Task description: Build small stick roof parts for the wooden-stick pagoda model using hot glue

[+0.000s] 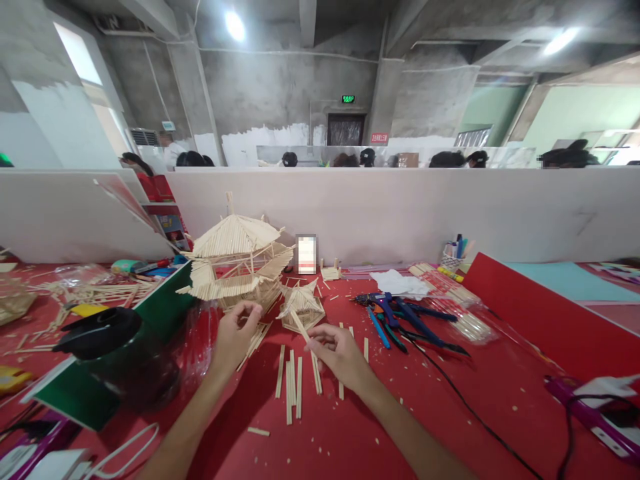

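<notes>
Between thumb and fingers, my right hand pinches a flat wooden stick that slants up toward the small stick pavilion. My left hand is raised just in front of the large two-roofed stick pavilion, its fingers curled with thumb and index near each other; whether they hold anything is too small to tell. Several loose sticks lie on the red table below the hands, and more lie beside my left hand.
Pliers and a glue gun lie right of the small pavilion, near bagged sticks. A dark jug and green board stand left. A white partition runs behind; people's heads show beyond it.
</notes>
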Motion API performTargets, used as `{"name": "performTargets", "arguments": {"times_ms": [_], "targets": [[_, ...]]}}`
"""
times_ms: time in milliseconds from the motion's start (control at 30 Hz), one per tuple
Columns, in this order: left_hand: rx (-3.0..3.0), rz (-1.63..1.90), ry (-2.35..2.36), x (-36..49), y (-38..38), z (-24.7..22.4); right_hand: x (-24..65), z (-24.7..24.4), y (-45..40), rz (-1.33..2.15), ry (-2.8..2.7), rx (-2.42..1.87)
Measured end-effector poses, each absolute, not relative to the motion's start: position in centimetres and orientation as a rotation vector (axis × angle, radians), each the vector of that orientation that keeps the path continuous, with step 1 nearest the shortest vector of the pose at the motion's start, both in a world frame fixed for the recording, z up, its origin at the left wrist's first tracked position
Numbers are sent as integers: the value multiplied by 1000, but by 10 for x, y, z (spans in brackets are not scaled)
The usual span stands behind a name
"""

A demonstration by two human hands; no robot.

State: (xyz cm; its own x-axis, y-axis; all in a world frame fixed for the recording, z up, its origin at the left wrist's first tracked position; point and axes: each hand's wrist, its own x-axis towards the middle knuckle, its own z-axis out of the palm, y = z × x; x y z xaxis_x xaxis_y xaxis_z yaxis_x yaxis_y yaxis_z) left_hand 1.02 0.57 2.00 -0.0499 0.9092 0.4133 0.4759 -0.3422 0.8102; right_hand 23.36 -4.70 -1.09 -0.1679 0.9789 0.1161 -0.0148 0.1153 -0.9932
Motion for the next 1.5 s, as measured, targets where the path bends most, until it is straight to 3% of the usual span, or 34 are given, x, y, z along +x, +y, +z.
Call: {"name": "performTargets", "arguments": {"times_ms": [200,400,733,967,1500], "targets": [[2325,1067,1765,-11,10,23,237,-9,-43,1290,-1301,-1034],[2292,630,2036,-11,9,20,237,-10,-44,1285,-1296,-1016],[1799,1113,1158,33,-8,15,228,-11,-49,1235,-1386,-1000],[1613,1183,1078,44,-15,13,221,-6,-58,1210,-1430,-1054],[1829,1005,1006,49,-28,18,218,-8,-59,1192,-1455,-1091]]}}
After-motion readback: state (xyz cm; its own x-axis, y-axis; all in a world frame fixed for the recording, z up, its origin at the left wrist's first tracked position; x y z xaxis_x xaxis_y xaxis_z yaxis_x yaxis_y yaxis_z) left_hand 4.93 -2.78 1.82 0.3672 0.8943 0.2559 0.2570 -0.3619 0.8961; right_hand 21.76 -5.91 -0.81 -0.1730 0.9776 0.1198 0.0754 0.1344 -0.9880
